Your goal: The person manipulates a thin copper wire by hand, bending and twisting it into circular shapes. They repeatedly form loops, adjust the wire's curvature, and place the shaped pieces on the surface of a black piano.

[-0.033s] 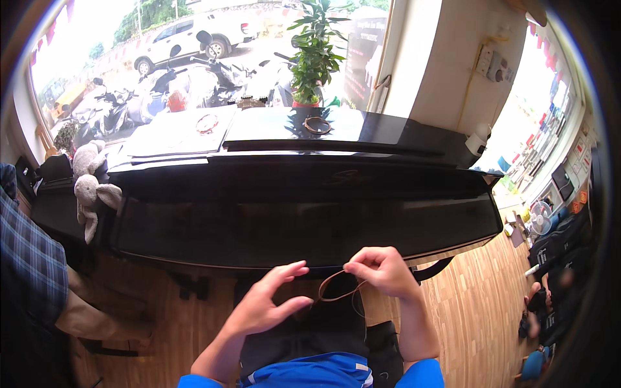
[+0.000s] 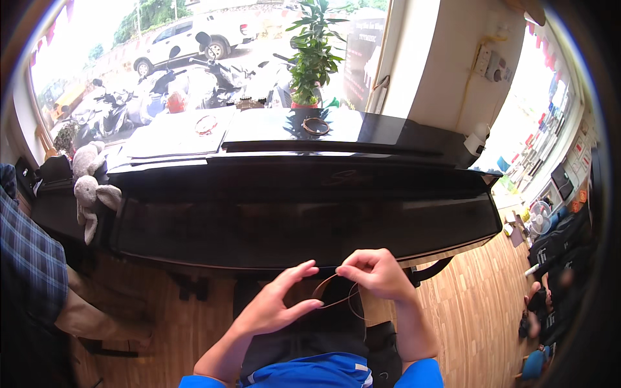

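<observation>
A loop of thin copper-brown wire or string [image 2: 325,282] hangs in front of me, just off the near edge of the closed black piano [image 2: 304,223]. My right hand [image 2: 376,275] pinches it between thumb and fingers. A finer loose end curls below that hand. On the other side, my left hand [image 2: 275,304] has its thumb and fingers spread around the loop's left part. Its thumb tip overlaps the strand; whether they touch I cannot tell.
On the piano lid lie a dark coiled ring [image 2: 316,126] and another ring [image 2: 206,125] on white papers. Grey plush toys [image 2: 87,191] hang at the left end. A person in a plaid shirt [image 2: 32,252] is close on my left. A potted plant [image 2: 314,58] stands behind.
My right hand has shifted slightly left with the wire loop, and the loop has turned. My left hand has moved slightly right, bringing its thumb over the strand.
</observation>
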The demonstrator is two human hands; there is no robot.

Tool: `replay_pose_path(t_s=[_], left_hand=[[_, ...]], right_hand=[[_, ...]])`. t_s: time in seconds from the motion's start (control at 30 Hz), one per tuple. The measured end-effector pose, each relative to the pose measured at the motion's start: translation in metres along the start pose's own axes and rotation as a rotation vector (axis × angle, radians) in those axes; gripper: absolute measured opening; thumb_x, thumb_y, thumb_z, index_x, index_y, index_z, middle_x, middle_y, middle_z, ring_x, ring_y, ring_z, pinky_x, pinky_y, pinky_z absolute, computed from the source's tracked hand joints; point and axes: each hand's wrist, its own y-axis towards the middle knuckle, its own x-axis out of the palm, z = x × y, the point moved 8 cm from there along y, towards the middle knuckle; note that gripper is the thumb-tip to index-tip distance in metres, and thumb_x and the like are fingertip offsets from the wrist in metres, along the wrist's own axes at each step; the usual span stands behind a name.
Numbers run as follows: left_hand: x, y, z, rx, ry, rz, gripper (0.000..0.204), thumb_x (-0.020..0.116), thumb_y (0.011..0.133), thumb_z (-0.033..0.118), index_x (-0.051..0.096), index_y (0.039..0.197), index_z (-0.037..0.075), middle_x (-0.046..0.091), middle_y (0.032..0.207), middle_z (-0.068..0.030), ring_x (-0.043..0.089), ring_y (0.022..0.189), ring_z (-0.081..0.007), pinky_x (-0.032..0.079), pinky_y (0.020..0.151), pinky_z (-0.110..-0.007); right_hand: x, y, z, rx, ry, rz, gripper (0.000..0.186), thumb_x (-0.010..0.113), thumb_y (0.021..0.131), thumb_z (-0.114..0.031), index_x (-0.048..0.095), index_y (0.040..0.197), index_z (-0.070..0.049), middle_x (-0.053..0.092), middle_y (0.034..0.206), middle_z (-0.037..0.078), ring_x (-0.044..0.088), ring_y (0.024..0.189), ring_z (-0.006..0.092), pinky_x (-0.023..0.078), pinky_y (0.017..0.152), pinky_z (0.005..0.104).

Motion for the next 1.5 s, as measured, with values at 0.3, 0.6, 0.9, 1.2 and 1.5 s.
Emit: replay_pose_path(t_s=[0.3,0.6,0.9,1.2,1.5], left_hand=[[-0.033,-0.006,-0.039,-0.273,-0.451,-0.131,0.024,0.053,0.103,0.015,0.066,0.091,-0.002,0.052,0.068,0.0048,0.038,0.055,-0.0005,0.03,0.049,-0.019],[-0.133,-0.008,-0.021,-0.181,-0.355,0.215,0.029,0.052,0.104,0.02,0.061,0.087,0.0,0.038,0.06,0.0076,0.028,0.051,-0.0004,0.02,0.045,-0.02],[-0.177,0.007,-0.019,-0.095,-0.434,0.419,0.029,0.05,0.105,0.029,0.057,0.089,0.005,0.028,0.06,0.0086,0.024,0.048,-0.0011,0.018,0.043,-0.021],[-0.22,0.016,-0.006,-0.017,-0.401,0.544,0.028,0.051,0.105,0.029,0.058,0.09,0.006,0.028,0.06,0.0086,0.021,0.048,-0.0009,0.017,0.041,-0.021],[-0.224,0.0,-0.032,-0.085,-0.387,0.509,0.029,0.05,0.105,0.029,0.058,0.091,0.006,0.029,0.06,0.0089,0.023,0.048,-0.0008,0.018,0.041,-0.02]], right_hand=[[-0.04,-0.014,-0.003,-0.01,0.055,0.026,0.016,0.07,0.093,-0.016,0.073,0.096,0.0,0.067,0.078,-0.002,0.054,0.07,0.001,0.043,0.062,0.0179],[-0.105,-0.03,0.035,0.057,0.042,0.105,0.013,0.069,0.093,-0.013,0.073,0.093,0.0,0.065,0.075,-0.004,0.049,0.063,0.0006,0.038,0.057,0.0172],[-0.14,-0.025,0.018,0.081,-0.102,0.195,0.013,0.069,0.093,-0.014,0.073,0.092,-0.001,0.064,0.072,-0.003,0.052,0.064,0.0016,0.04,0.056,0.018],[-0.163,-0.014,0.011,0.091,-0.116,0.265,0.015,0.069,0.094,-0.016,0.072,0.094,-0.001,0.052,0.061,-0.006,0.041,0.049,0.0,0.03,0.043,0.017],[-0.147,-0.009,0.02,0.127,-0.257,0.134,0.011,0.072,0.089,-0.01,0.073,0.092,0.001,0.063,0.078,0.0,0.057,0.066,0.0066,0.046,0.059,0.022]])
